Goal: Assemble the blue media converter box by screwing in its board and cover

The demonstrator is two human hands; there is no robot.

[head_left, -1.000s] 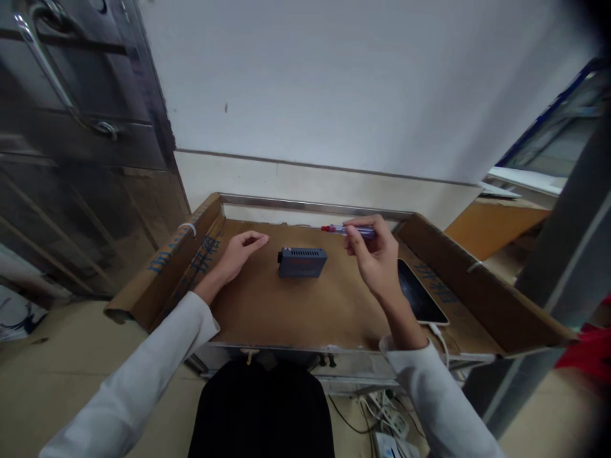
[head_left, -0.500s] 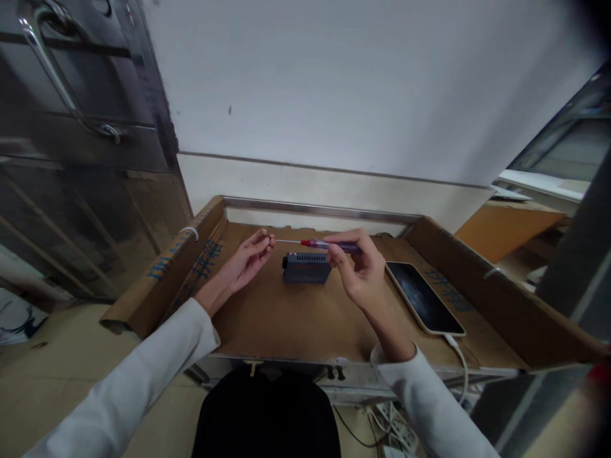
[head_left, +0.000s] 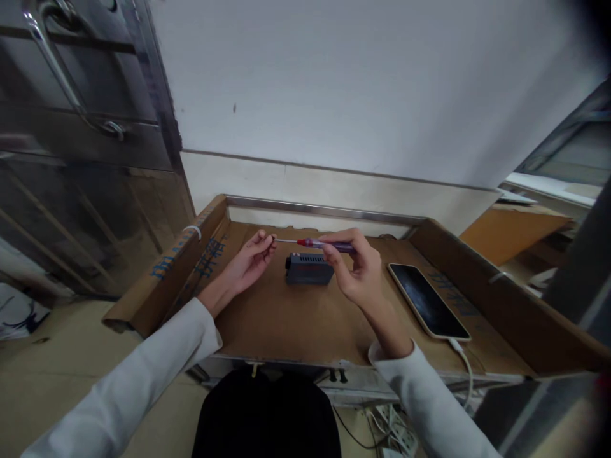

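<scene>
And here's the right hand (head_left: 356, 270), fingers closed firmly round the screwdriver (head_left: 312, 243), its shaft meeting the left hand (head_left: 248, 259), loosely curled; whether those fingertips grip anything, I can't tell! Below, the dark metal box (head_left: 309, 270) stands on the cardboard (head_left: 286, 327), casing seemingly whole: tool at the ready, any work on the box apparently yet to be done.

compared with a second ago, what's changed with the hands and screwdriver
The right hand moved left, bringing the screwdriver tip-first to the fingertips of the left hand; a gap separated them before. Unchanged: the right hand's grip, the dark box, the phone.
</scene>
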